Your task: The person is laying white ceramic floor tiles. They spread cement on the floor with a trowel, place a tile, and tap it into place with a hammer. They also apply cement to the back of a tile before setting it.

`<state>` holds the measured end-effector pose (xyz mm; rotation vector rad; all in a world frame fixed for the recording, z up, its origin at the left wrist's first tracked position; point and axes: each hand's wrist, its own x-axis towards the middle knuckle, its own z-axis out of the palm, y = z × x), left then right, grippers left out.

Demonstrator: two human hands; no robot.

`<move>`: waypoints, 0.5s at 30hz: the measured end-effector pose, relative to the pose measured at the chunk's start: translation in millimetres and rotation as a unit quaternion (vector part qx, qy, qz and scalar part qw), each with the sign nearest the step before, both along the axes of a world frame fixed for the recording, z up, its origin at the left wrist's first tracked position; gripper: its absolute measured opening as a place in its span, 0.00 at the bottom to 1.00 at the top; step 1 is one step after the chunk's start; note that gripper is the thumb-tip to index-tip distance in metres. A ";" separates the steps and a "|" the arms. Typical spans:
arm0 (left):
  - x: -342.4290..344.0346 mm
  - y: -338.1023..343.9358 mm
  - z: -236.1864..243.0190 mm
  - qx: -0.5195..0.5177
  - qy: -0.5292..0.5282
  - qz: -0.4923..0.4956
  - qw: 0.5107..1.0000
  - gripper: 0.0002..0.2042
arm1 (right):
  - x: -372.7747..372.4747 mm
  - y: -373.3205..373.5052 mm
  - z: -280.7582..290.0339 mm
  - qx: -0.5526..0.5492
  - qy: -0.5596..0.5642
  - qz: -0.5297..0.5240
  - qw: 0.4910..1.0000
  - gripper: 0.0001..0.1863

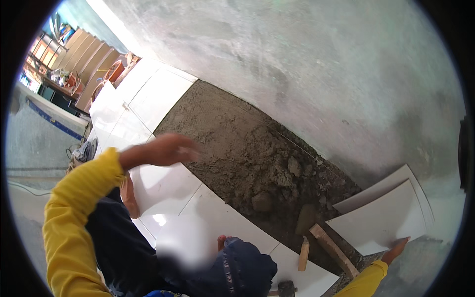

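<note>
My left hand (170,148), smeared by motion, is raised over the edge between grey wet mortar (217,138) and the white floor tiles (203,208); its fingers are unclear. At the lower right, my right hand (395,250) grips the lower corner of a loose white tile (376,218), which leans by the wall in front of another tile (396,180). Below them lie a long wooden piece (334,250) and a shorter wooden piece (303,255). A dark-headed tool (286,289), perhaps a mallet, is at the bottom edge.
A grey plastered wall (316,59) borders the mortar strip. At the back left are steps (84,49), orange buckets (115,72) and more tiled floor (148,89). A blue level-like bar (54,119) is along the left wall. My bare foot (129,198) rests on the tiles.
</note>
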<state>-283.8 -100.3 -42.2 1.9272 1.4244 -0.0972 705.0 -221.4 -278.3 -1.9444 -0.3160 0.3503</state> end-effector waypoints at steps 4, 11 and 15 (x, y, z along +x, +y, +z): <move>214.1 30.2 -69.3 -0.045 -0.231 -0.159 0.959 0.19 | 9.1 -12.4 -13.0 0.063 0.107 -0.052 0.991 0.54; 455.7 24.7 -164.4 0.092 -0.287 -0.133 0.944 0.31 | -53.3 10.4 -16.4 0.248 0.117 -0.031 0.961 0.42; 536.2 25.1 -156.7 0.006 -0.243 -0.099 0.965 0.33 | -56.9 -10.0 1.5 0.310 0.108 -0.067 0.942 0.39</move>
